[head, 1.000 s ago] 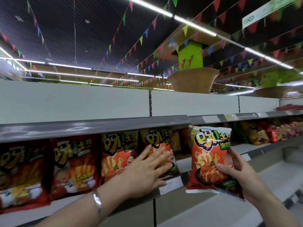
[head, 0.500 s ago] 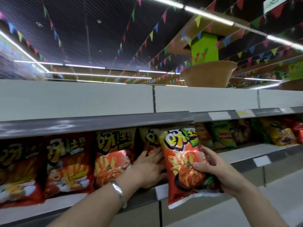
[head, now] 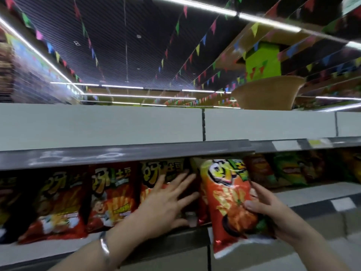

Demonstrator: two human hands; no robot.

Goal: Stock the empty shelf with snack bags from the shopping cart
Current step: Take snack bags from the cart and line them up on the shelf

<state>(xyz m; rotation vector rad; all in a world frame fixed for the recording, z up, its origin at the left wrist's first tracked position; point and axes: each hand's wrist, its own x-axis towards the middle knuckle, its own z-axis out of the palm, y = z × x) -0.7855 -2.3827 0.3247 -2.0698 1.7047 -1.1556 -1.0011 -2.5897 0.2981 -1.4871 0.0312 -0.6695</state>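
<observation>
- Holding an orange snack bag (head: 227, 202) upright in your right hand (head: 273, 214), you have its top edge just under the grey rail of the upper shelf (head: 125, 153), while its bottom seal hangs below the edge of the stocked shelf (head: 195, 235).
- The step in hand seems to be the insertion of this bag into the row, at the right end of the red bags.
- Your right fingers are curled round the right side of the bag; the thumb (head: 252, 205) presses on its front, and the other fingers are partly hidden behind it.
- Your left hand (head: 166, 204) lies flat with spread fingers on the neighbouring chip bag (head: 162, 173), touching it, just beside the held bag.
- The next move probably calls for lifting the bag's bottom over the shelf edge and pushing it back, while the left hand keeps the row from falling.
- Other bags, green and yellow (head: 287, 169), lie further right, blurred.
</observation>
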